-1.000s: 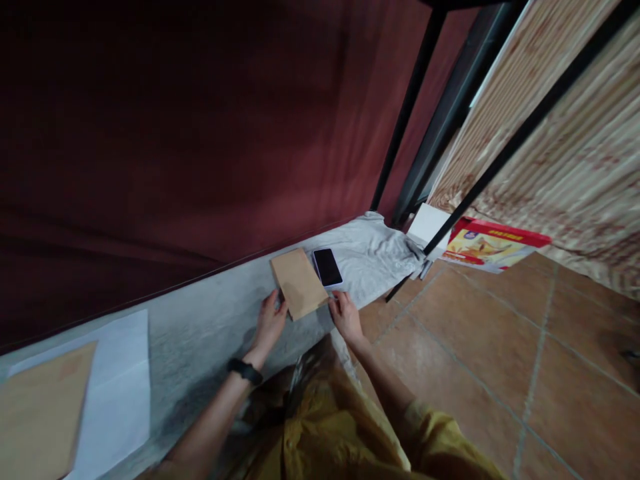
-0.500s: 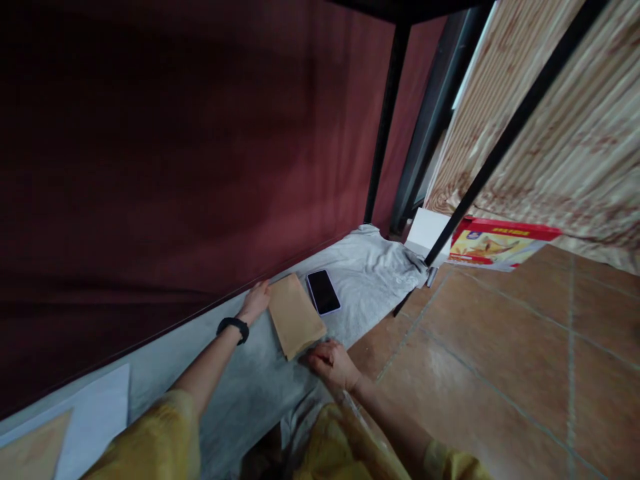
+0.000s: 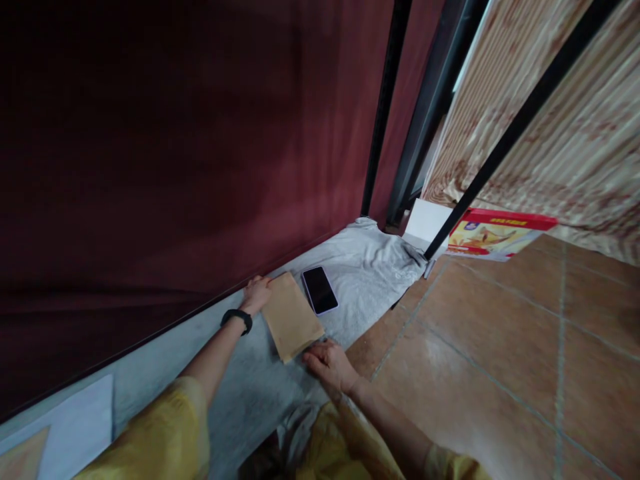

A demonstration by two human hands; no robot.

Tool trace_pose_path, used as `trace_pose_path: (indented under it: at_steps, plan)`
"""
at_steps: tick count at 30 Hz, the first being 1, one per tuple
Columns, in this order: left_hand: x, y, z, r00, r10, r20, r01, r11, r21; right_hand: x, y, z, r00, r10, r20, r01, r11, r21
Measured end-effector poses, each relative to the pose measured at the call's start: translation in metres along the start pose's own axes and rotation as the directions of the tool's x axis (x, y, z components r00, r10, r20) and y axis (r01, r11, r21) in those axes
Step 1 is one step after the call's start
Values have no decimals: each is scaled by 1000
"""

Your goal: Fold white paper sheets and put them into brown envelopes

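Note:
A flat brown paper packet point(image 3: 293, 317), its lower edge slightly uneven, lies on a narrow surface covered with grey cloth point(image 3: 250, 380). My left hand point(image 3: 256, 295), with a black band at the wrist, is at the packet's upper left corner, its fingers closed at that edge. By the lower right corner is my right hand point(image 3: 330, 365), its fingers curled in; what they hold, if anything, is hidden. Just right of the packet, a phone point(image 3: 321, 291) with a dark screen and a pale purple case rests on the cloth.
White sheets point(image 3: 83, 420) with a brown piece point(image 3: 25, 457) on top lie at lower left. Dark red fabric point(image 3: 200, 167) hangs behind the surface. Black metal posts point(image 3: 500, 143) rise at the right end. Beyond are a red and yellow box point(image 3: 493, 235) and tiled floor point(image 3: 465, 373).
The view has shifted slightly. Both hands stay at the same corners of the packet, which lies nearly as before beside the phone.

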State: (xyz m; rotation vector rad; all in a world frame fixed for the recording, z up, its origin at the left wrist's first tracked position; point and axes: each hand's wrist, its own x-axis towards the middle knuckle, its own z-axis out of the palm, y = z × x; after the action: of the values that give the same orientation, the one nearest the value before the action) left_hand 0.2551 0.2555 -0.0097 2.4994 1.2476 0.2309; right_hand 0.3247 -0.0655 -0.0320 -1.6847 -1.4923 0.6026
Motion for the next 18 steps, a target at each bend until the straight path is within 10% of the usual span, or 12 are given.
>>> trace_pose_path:
  at_steps: [18]
  plan:
    - [-8, 14, -8, 998, -13, 58, 10, 998, 60, 23, -12, 4, 932, 354, -81, -362, 923, -133]
